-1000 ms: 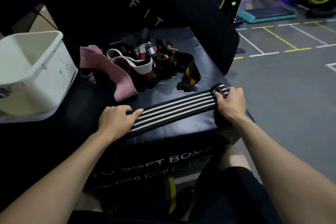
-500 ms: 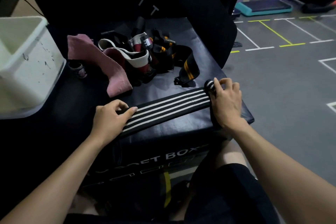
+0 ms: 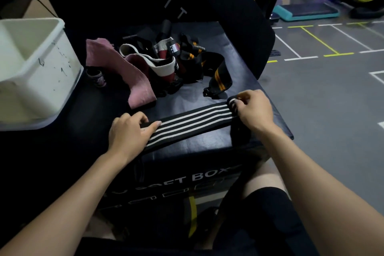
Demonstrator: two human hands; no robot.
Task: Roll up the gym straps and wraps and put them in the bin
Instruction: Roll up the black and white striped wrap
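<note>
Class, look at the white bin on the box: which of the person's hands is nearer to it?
Left. The left hand rests on the striped wrap, just right of the white bin. The right hand grips the wrap's rolled end, farther right.

dim indoor light, blue glow top right, wide-angle edge distortion

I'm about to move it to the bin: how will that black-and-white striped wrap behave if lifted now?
Probably floppy: the striped wrap lies flat, following the box top. Likely to unroll, since only a small coil sits under the right hand. The left hand pins the loose end.
</note>
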